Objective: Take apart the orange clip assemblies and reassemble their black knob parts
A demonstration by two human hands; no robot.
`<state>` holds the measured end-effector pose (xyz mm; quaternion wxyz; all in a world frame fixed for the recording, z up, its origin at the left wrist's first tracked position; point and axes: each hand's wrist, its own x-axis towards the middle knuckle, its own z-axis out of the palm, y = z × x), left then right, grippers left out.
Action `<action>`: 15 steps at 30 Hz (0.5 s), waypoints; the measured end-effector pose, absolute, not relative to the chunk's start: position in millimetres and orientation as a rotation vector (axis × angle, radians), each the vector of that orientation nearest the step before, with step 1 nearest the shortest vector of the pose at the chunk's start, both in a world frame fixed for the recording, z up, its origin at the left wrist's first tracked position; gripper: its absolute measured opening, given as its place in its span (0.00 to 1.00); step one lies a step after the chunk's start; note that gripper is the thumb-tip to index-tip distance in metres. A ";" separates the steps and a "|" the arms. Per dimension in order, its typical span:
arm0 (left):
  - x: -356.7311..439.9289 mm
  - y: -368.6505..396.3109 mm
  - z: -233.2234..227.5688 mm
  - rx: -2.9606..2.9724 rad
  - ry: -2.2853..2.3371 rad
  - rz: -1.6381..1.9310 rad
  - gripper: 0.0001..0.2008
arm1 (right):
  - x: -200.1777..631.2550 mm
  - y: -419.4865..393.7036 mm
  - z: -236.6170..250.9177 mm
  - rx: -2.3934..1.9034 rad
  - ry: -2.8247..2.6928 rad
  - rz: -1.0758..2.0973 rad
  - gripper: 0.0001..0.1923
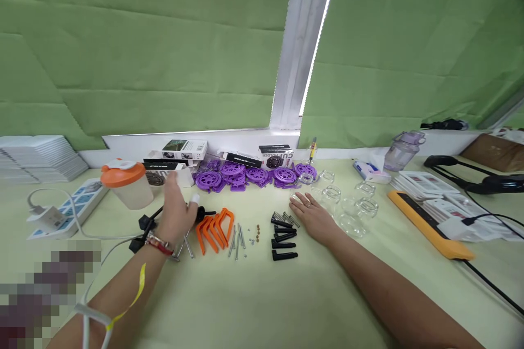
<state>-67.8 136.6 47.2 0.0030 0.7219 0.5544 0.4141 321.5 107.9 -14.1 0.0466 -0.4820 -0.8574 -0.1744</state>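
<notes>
My left hand [177,210] reaches forward with its thumb apart from its fingers. Its fingertips come up against a black and white cup holder box [158,177]; whether they touch it I cannot tell. Black knobbed parts [145,222] lie partly hidden beneath this hand, and orange bent frames [215,229] are just right of it. Flat on the table, fingers stretched, rests my right hand [313,215]. Beside it are clear rounded plastic pieces [352,223], small metal springs [286,218] and several black L-shaped parts [284,245].
Purple wheel-like parts [257,175] line the back, before more boxes [276,157]. Long screws [236,242] and tiny brass bits [257,233] lie mid-table. An orange-lidded cup [133,191] and power strip [82,204] stand left; an orange-cased power strip [429,223] lies right.
</notes>
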 end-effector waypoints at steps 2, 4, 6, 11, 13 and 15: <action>-65.2 114.9 38.8 2.632 1.557 0.937 0.31 | 323.9 113.8 -14.7 -1.529 -2.589 -0.567 0.24; -72.9 98.9 27.8 2.871 1.428 0.686 0.27 | 327.2 116.2 -14.6 -1.601 -2.554 -0.573 0.23; -85.7 89.2 17.8 2.987 1.389 0.525 0.26 | 327.3 113.3 -12.7 -1.647 -2.528 -0.534 0.23; -107.1 84.3 7.6 3.067 1.399 0.328 0.32 | 295.5 78.7 -2.7 -1.654 -2.357 -0.254 0.22; -107.3 86.7 7.4 3.074 1.358 0.301 0.34 | 275.8 61.6 0.0 -1.653 -2.311 -0.112 0.24; -104.1 90.4 8.0 3.079 1.301 0.283 0.35 | 259.4 50.1 0.8 -1.623 -2.344 -0.041 0.28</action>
